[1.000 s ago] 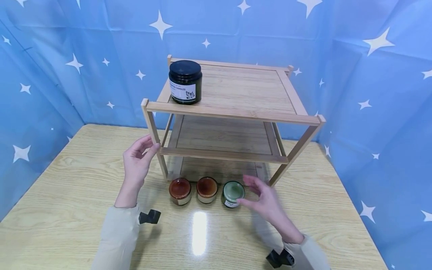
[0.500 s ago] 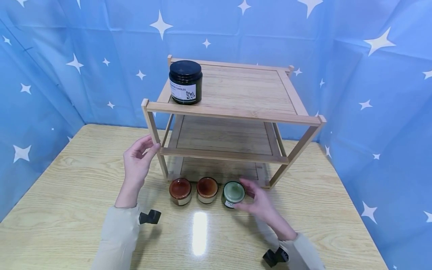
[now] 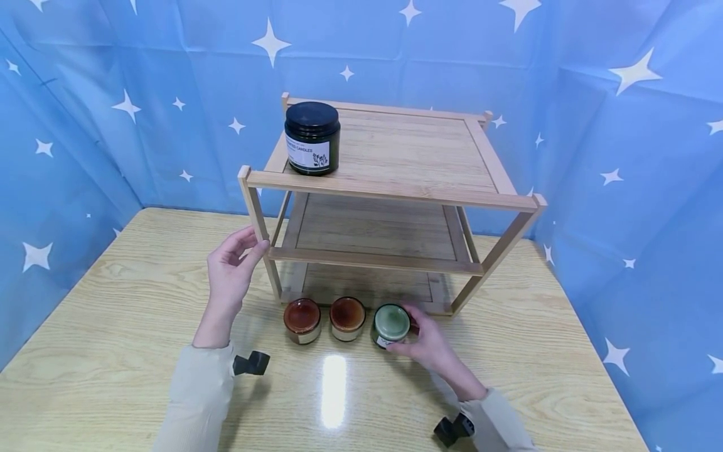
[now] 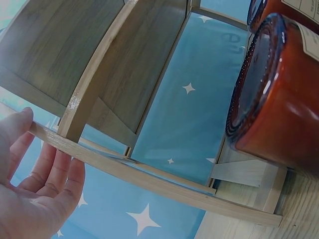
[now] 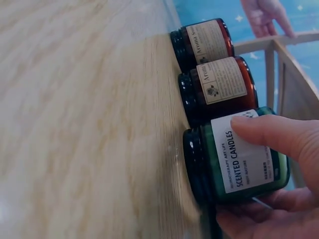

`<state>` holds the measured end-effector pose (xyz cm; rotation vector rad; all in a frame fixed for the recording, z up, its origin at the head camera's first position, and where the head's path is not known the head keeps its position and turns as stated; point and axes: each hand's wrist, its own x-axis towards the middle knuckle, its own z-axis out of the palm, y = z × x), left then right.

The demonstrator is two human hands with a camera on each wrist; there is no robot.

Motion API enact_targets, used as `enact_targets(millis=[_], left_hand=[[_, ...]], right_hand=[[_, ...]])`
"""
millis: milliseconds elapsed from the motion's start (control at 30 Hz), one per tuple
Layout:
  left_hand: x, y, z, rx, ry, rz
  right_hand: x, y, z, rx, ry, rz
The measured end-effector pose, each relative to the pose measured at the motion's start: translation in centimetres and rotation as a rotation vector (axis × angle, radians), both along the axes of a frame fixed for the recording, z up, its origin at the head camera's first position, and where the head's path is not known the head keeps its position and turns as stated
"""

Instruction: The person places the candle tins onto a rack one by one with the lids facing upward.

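Note:
My right hand (image 3: pixel 426 345) holds the green scented candle jar (image 3: pixel 392 322). In the right wrist view the thumb presses on its white label (image 5: pixel 244 154) and the fingers lie along the other side. The jar stands upside down, black lid on the table. Two amber candle jars, one on the left (image 3: pixel 302 317) and one in the middle (image 3: pixel 347 316), stand inverted beside it. My left hand (image 3: pixel 230 263) pinches the front left post of the wooden shelf rack (image 3: pixel 390 193), thumb on one side and fingers on the other, as the left wrist view shows.
A large dark candle jar (image 3: pixel 312 139) with a black lid stands upright on the rack's top tier, at the left. Below are a middle shelf (image 3: pixel 373 229) and a low bottom shelf (image 3: pixel 367 282). A blue star-patterned curtain (image 3: pixel 169 94) hangs behind the wooden table (image 3: pixel 113 351).
My right hand has moved left and closed around the green candle jar, its thumb now across the front. The left hand keeps its place on the rack post.

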<state>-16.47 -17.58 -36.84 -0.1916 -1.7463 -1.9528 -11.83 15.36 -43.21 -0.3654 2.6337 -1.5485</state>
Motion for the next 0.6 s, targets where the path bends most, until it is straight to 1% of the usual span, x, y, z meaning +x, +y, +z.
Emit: enact_targets(millis=[67,267,467,600], left_hand=[[-0.01,0.00,0.00,-0.003,0.001,0.000],[-0.06,0.05,-0.08,-0.009,-0.005,0.009],[-0.06,0.06,-0.13,-0.006,-0.007,0.010],[-0.11,0.04,-0.09,-0.008,-0.002,0.007]], right_hand=[[0.00,-0.03,-0.06,0.000,0.003,-0.005],[-0.04,0.10,-0.46,0.006,0.050,-0.005],[0.02,0.17,-0.64,-0.037,0.072,-0.009],[0.01,0.31,-0.44,-0.064,0.112,-0.009]])
